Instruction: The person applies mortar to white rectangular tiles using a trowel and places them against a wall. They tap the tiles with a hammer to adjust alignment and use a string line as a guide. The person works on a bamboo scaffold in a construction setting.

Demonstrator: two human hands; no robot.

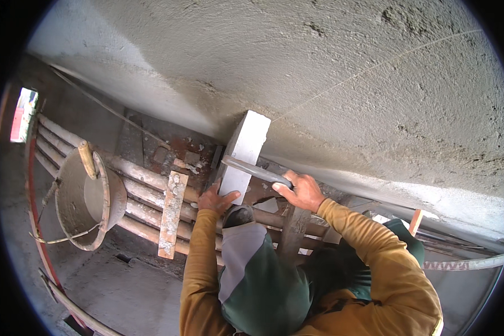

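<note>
A white rectangular block [249,134] stands at a slant near the plastered wall [364,84], above my shoe [238,215]. My left hand [215,200] grips the block's lower left side, thumb on its face. My right hand [301,192] is closed round the dark handle of a long grey tool [251,168], whose far end lies across the block's middle. I cannot make out whether that tool has a blade edge or teeth. A thin string [369,67] runs along the wall toward the block's top.
Scaffold poles [134,187] run beneath me, crossed by a mortar-crusted plank [171,218]. A bucket [112,201] with a wooden-handled tool [87,159] sits on them at left. A red bar [32,207] rises at far left. Loose rubble [189,159] lies by the wall's foot.
</note>
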